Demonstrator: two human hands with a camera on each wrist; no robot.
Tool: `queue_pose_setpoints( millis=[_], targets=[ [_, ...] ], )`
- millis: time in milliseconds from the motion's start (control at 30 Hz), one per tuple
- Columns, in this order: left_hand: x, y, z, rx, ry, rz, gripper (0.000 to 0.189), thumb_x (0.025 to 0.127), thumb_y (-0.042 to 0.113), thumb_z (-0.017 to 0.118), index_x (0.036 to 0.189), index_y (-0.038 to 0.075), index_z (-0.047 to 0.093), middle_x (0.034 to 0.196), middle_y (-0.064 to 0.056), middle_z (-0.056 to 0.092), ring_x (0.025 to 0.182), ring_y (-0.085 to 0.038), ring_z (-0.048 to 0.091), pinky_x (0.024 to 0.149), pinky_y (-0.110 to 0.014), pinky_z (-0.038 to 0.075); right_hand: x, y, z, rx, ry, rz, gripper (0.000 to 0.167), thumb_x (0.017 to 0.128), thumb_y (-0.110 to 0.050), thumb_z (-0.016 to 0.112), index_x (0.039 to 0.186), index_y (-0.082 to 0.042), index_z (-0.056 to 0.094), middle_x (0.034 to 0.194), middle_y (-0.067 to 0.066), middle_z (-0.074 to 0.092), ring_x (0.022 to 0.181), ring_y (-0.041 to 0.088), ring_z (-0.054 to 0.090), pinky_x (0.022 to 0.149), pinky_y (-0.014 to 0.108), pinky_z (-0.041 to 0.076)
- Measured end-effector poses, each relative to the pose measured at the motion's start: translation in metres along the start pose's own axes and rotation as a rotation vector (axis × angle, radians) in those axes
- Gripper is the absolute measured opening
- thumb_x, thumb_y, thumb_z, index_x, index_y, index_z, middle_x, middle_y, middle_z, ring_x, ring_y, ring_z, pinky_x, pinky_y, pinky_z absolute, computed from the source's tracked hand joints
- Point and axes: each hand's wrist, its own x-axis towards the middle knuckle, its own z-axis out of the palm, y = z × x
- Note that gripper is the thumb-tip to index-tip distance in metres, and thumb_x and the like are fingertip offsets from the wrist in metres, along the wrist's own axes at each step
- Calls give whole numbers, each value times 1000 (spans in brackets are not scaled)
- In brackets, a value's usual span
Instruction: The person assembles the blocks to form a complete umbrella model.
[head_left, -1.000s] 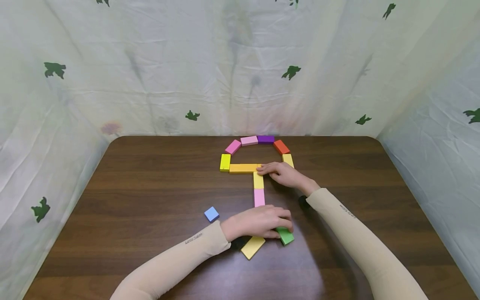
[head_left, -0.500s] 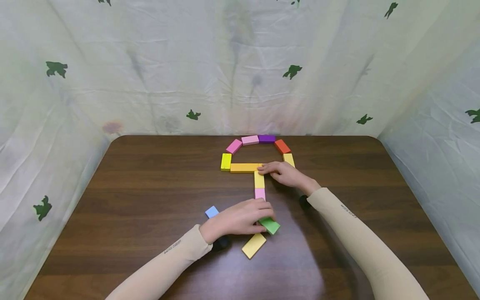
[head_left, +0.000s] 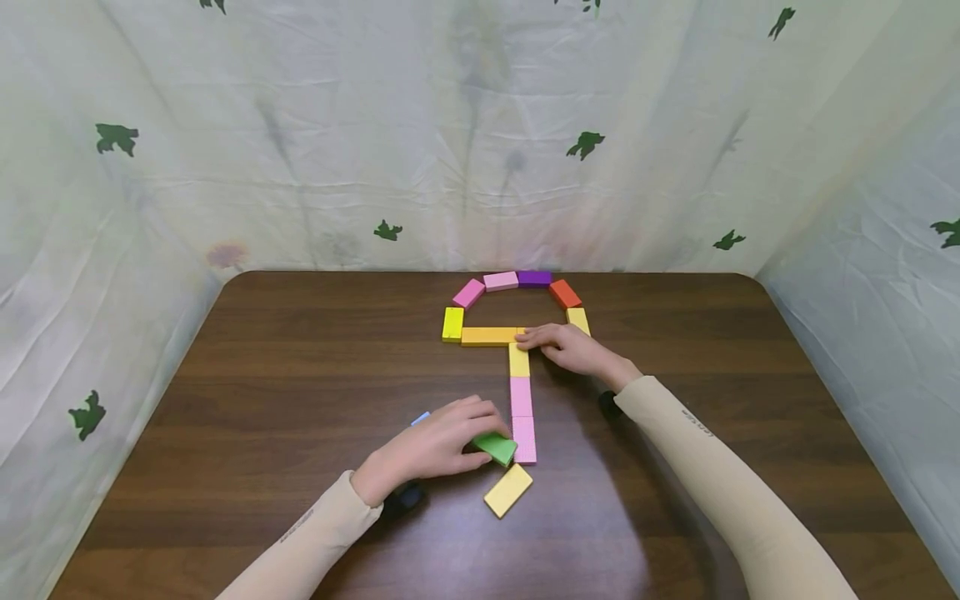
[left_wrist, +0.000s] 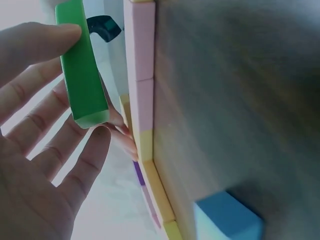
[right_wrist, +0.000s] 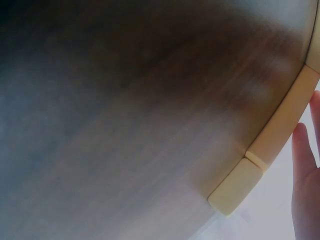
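My left hand pinches a green block between thumb and fingers, left of a line of two pink blocks. A pale yellow block tops that line, under a horizontal bar of orange blocks. My right hand rests with its fingertips on the bar, above the line's top. An angled yellow block lies just below the lower pink one, near the held block. The left hand mostly hides a blue block in the head view; the left wrist view shows more of it.
Above the bar arch a bright yellow block, a magenta block, a light pink block, a purple block, a red block and a pale yellow block. White curtains surround the wooden table.
My left hand has carried the green block leftward from the right side of the pink line, uncovering the lower pink block and covering most of the blue one. The right hand stays put.
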Motion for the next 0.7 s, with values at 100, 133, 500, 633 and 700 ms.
queue_pose_setpoints(
  millis=[100, 133, 500, 633, 700],
  targets=[
    [-10, 1, 0, -1, -2, -23, 22, 82, 13, 72, 103, 15, 64, 99, 7, 56, 91, -10, 49, 81, -23, 43, 0, 1, 0, 0, 5, -5, 38, 91, 8, 48, 122, -4, 66, 129, 8, 60, 126, 28, 48, 104, 43, 36],
    [-14, 2, 0, -1, -5, -30, 22, 83, 13, 72, 103, 16, 64, 99, 7, 56, 91, -10, 49, 81, -23, 43, 0, 1, 0, 0, 6, -6, 38, 91, 8, 48, 122, -4, 66, 128, 8, 60, 126, 28, 48, 104, 43, 36],
    [-41, 6, 4, -36, 1, -34, 25, 80, 11, 75, 103, 16, 66, 100, 8, 57, 93, -10, 50, 82, -22, 43, 0, 1, 0, -6, 3, 5, 38, 90, 7, 48, 122, -3, 66, 129, 8, 60, 126, 28, 48, 104, 43, 36],
    [-45, 6, 6, -38, 2, -26, 26, 80, 11, 75, 103, 16, 66, 102, 9, 57, 95, -10, 50, 84, -23, 44, 0, 0, 0, 2, 2, 10, 38, 90, 8, 48, 122, -3, 66, 129, 8, 60, 126, 28, 48, 105, 43, 35],
    [-47, 6, 7, -39, 5, -18, 26, 80, 10, 75, 103, 17, 66, 101, 10, 57, 96, -9, 50, 84, -23, 43, 0, 1, 0, 3, 2, 11, 38, 90, 8, 48, 122, -3, 66, 129, 8, 60, 126, 28, 48, 105, 42, 35]
  ],
)
